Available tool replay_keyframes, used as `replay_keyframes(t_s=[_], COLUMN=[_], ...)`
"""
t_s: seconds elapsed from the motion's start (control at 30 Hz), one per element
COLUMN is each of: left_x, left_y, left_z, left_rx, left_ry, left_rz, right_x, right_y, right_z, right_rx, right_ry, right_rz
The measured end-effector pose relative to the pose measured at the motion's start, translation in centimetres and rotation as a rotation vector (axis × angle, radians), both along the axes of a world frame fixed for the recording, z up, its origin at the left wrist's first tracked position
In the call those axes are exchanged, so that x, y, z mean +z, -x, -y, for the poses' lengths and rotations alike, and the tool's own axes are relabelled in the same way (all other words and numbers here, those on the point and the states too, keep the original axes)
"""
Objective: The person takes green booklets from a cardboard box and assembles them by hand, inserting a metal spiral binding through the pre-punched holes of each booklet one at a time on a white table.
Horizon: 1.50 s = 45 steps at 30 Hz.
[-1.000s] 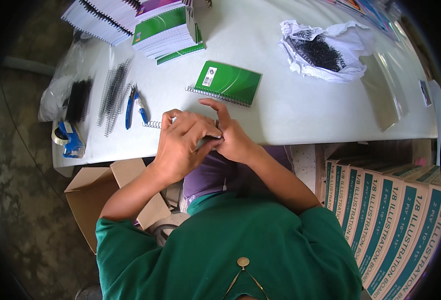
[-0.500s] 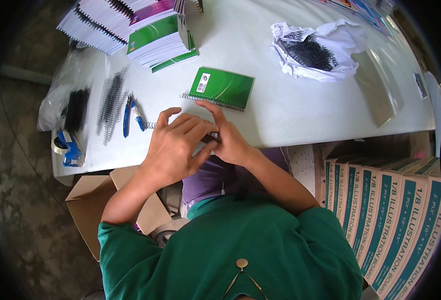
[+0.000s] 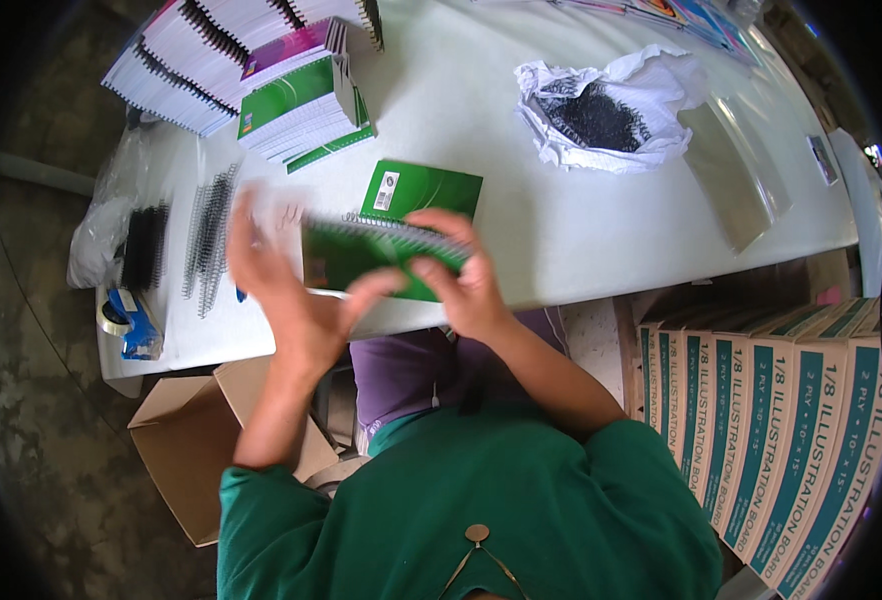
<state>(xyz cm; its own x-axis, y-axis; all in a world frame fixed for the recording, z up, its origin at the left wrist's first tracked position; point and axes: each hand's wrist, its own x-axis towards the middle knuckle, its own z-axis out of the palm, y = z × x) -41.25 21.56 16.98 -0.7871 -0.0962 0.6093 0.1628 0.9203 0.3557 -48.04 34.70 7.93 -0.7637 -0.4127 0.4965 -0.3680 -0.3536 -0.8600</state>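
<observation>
My right hand [image 3: 471,285] grips the right end of a green spiral notebook [image 3: 346,262], thumb on its cover and fingers behind. The notebook is raised at the table's near edge, its wire coil [image 3: 391,228] along the top. My left hand [image 3: 296,290] is blurred by motion at the notebook's left end, fingers stretched up and the thumb apart from them, reaching across the lower cover. A blurred bit of wire shows beside its fingers. Just behind, another green notebook [image 3: 441,188] with a white label lies on the table, partly covered by the held one.
Stacked notebooks [image 3: 296,110] stand at the back left. Black coils [image 3: 146,248], grey coils [image 3: 209,240] and a blue tape dispenser [image 3: 139,325] lie at the left. White wrapping [image 3: 651,75] holds black coils at the back right, near clear sheets [image 3: 736,185]. Cartons [image 3: 761,420] stand lower right.
The held notebook, mostly hidden under my hands before, has come up into view. My left hand has moved left, away from my right, and its fingers have spread. The whole view has shifted slightly.
</observation>
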Motion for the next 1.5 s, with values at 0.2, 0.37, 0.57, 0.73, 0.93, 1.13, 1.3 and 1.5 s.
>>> replay_keyframes(t_s=[0.2, 0.37, 0.57, 0.73, 0.93, 1.13, 1.3, 1.5], left_x=[-4.1, -7.2, -7.5, -7.7, -8.2, -8.1, -2.6, -1.3], left_y=[3.1, 4.1, 4.2, 6.9, 6.9, 7.2, 11.1, 9.2], left_z=[-2.7, -0.3, 1.1, 1.2, 1.3, 1.9, 7.0, 9.5], left_rx=[-0.078, -0.039, 0.025, 0.036, 0.105, 0.041, 0.208, 0.221], left_ry=[-0.755, 0.211, -0.144, -0.243, -0.099, -0.058, 0.297, 0.579], left_rz=[-0.063, 0.246, 0.347, 0.365, 0.287, 0.258, -0.077, 0.03], right_x=[0.4, -0.6, -1.7, -1.5, -1.3, -1.9, -0.5, 1.0], right_y=[1.7, 1.0, 3.2, 5.7, 6.5, 6.0, 5.7, 3.3], right_z=[0.4, -2.5, -3.8, -3.9, -3.6, -4.1, -4.4, -4.1], right_rx=[-0.408, -0.524, -0.563, -0.591, -0.613, -0.645, -0.853, -0.054], right_ry=[-0.16, -0.812, -0.811, -0.708, -0.673, -0.678, -0.633, 0.064], right_rz=[0.191, -0.1, -0.244, -0.219, -0.082, -0.061, -0.354, 0.526])
